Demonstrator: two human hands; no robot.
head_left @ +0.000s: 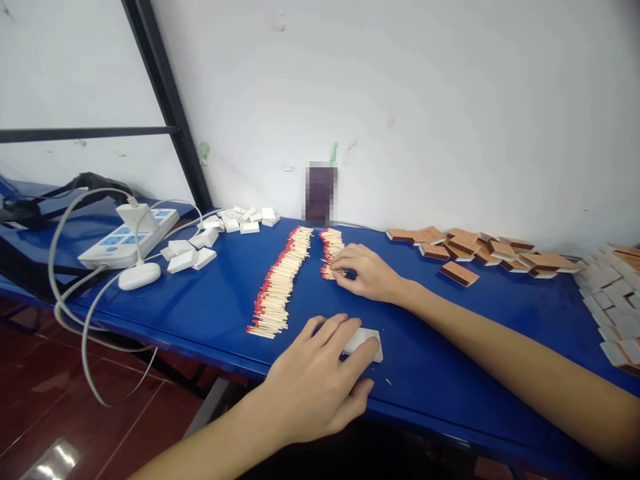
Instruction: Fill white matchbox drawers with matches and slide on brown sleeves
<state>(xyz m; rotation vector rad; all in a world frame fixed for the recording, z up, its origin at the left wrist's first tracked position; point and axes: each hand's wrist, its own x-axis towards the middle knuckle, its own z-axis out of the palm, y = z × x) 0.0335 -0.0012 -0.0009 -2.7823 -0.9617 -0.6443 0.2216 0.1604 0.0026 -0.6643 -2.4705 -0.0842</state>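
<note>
My left hand is curled over a small white matchbox tray near the table's front edge, its fingers closed against the tray and partly covering it. Beyond it, my right hand pinches at the near end of a short row of red-tipped matches. The fingertips are closed on matches there, though how many is hidden. To the left of both hands lies a longer slanting row of matches, all with red heads toward the left.
Loose white trays lie at the back left, beside a power strip with white cables and a white charging case. Brown matchbox sleeves are heaped at the back right. Stacked boxes stand at the far right.
</note>
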